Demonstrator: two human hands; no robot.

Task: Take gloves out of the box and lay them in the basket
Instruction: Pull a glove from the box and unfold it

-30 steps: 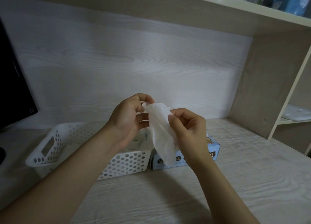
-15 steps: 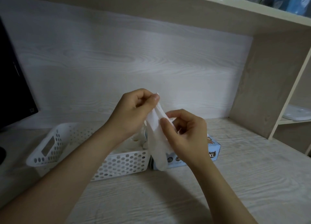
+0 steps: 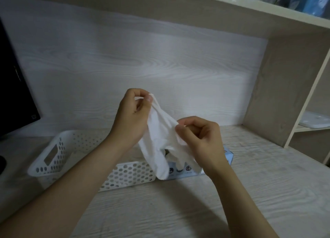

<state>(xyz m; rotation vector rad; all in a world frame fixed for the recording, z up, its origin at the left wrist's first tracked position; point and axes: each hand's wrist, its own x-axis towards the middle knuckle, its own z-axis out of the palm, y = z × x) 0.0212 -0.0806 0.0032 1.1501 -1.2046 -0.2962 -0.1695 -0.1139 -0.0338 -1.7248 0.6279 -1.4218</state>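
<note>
The pale wooden worktop (image 3: 250, 193) fills the lower part of your view, with a pale wall panel behind it. A long shelf (image 3: 232, 3) runs above you, with blue and grey things on it that are too blurry to tell. A dark screen (image 3: 12, 87) stands at the left edge of the worktop.

A white basket (image 3: 59, 143) full of round holes sits near the back of the worktop, toward the left side. Your left arm crosses over it and hides most of the inside. A small blue box (image 3: 229, 156) stands just beside the right end of the basket. The spot where they meet is hidden, so you cannot tell if they touch.

The white glove (image 3: 157, 141) is up in the air, stretched between your two hands. It hangs above the box and the right end of the basket. Its loose lower end droops down in front of both.

Your left hand (image 3: 132, 116) is the higher one. It pinches the top tip of the glove between thumb and first finger, and its other fingers are curled in. Your right hand (image 3: 201, 139) is lower and to the right, over the box. It pinches the glove's side edge with its thumb and curled fingers.
</note>
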